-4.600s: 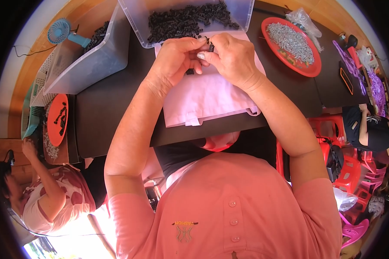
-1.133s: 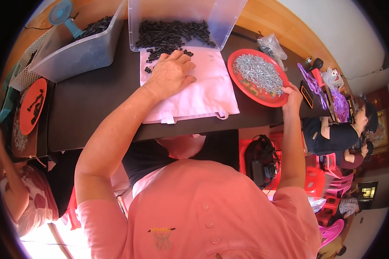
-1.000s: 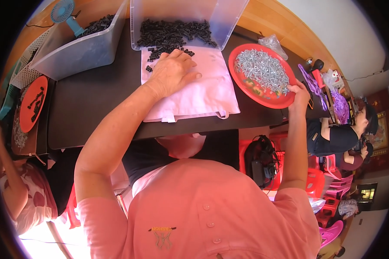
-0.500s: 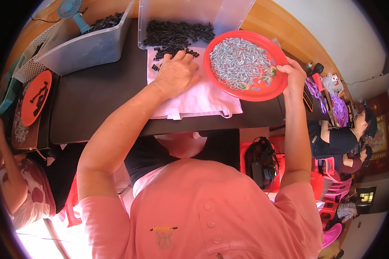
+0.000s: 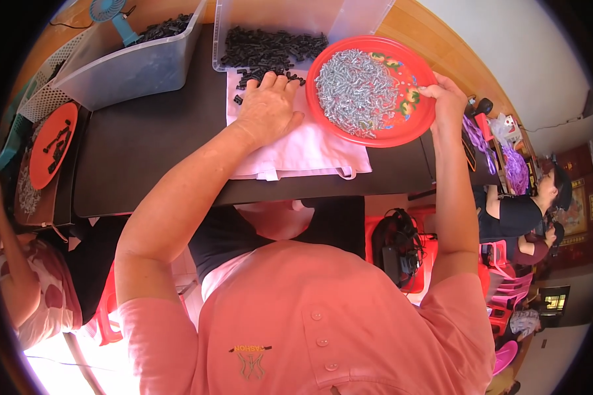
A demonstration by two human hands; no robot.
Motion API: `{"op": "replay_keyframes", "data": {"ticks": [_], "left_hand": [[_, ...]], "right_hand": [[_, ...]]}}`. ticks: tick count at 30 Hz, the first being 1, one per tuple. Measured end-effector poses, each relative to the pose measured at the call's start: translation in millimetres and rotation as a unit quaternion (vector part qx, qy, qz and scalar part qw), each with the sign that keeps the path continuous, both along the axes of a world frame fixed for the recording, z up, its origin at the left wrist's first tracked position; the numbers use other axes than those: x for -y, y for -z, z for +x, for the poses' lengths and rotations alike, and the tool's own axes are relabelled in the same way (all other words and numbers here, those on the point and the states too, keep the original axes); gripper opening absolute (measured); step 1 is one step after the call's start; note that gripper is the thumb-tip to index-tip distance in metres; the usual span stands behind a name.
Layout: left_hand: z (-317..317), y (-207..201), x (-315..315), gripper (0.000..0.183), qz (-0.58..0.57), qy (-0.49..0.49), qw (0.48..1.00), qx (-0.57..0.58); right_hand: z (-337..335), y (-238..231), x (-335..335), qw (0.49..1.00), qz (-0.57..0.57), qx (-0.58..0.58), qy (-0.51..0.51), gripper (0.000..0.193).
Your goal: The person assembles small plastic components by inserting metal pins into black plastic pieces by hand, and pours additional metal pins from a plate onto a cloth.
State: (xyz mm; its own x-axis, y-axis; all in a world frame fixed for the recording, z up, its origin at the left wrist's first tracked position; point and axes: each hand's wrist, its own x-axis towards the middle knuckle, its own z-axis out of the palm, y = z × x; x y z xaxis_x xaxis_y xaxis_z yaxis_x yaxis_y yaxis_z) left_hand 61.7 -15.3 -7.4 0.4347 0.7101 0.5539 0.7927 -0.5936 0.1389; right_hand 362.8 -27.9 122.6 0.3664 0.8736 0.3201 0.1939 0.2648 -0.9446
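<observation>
Hidden: the left palm covers whatever lies under it on the cloth (image 5: 310,148); the far rim of the clear bin (image 5: 296,29) is cut off at the top edge; the small black parts (image 5: 270,49) are too small to tell their shape.
Hard to make out: the silver pieces (image 5: 356,89) read only as a heap of small shiny metal bits; the right fingertips are partly behind the plate's rim.
Left hand (image 5: 267,108): lies flat and relaxed, palm down on the pink cloth, fingers spread toward a few loose black parts at the mouth of the bin; it grips nothing that shows.
Right hand (image 5: 441,99): closed on the right rim of the red plate (image 5: 412,128), thumb on top.
Plate: over the right part of the cloth, just beside the left hand; whether it rests on the dark surface (image 5: 145,141) or is lifted, cannot tell.
Left side: a second bin (image 5: 128,66) with black parts, a blue fan (image 5: 109,13), an orange tray (image 5: 53,145).
</observation>
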Motion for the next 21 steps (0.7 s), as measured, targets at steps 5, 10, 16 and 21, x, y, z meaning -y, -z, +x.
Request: {"op": "replay_keyframes", "data": {"ticks": [5, 10, 16, 21], "left_hand": [[0.2, -0.2, -0.3, 0.054, 0.013, 0.000, 1.000, 0.008], [0.9, -5.5, 2.2, 0.062, -0.051, -0.001, 0.999, -0.010], [1.4, -6.7, 3.7, 0.069, -0.044, 0.000, 0.999, 0.012], [1.6, -7.1, 3.7, 0.071, -0.049, 0.003, 0.999, 0.014]], "right_hand": [[-0.2, -0.8, -6.5, 1.000, 0.001, 0.020, -0.008, 0.042], [-3.4, -0.4, -10.3, 1.000, 0.014, 0.009, -0.018, 0.041], [-4.7, -2.4, -14.1, 0.999, 0.026, 0.023, -0.024, 0.040], [-13.3, -7.5, -11.9, 0.999, 0.019, 0.029, -0.037, 0.040]]}}
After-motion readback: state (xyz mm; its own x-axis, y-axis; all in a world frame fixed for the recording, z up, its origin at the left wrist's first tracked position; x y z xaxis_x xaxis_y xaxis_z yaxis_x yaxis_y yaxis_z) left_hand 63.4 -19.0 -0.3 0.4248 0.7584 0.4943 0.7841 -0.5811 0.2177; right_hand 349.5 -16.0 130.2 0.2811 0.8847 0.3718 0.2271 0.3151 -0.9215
